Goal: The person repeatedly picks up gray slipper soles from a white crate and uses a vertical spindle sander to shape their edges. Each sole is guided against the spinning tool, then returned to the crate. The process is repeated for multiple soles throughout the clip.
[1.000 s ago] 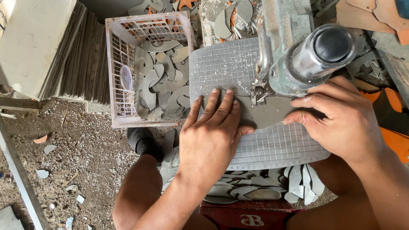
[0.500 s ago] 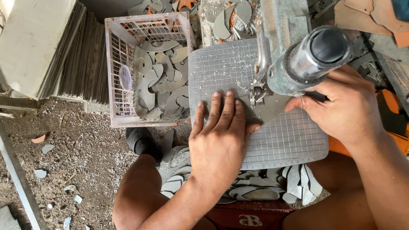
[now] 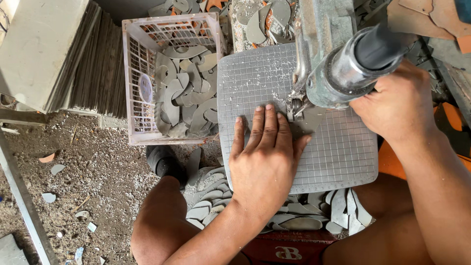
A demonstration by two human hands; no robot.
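The left hand (image 3: 265, 157) lies flat, fingers spread, on the gridded cutting mat (image 3: 343, 157), pressing a grey cut piece (image 3: 308, 122) beside the machine's cutting head (image 3: 294, 109). The right hand (image 3: 397, 105) grips the machine's metal handle (image 3: 363, 61) near the mat's right edge. Off the mat's left edge stands a plastic crate (image 3: 135, 93) of curved grey offcuts (image 3: 189, 98).

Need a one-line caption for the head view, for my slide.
Left hand presses grey piece on gridded plate; right hand at machine.

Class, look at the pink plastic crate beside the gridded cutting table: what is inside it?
The pink crate holds a heap of curved grey cut pieces, overlapping loosely. One round pale disc leans on its left wall. The crate's floor is covered by the heap.
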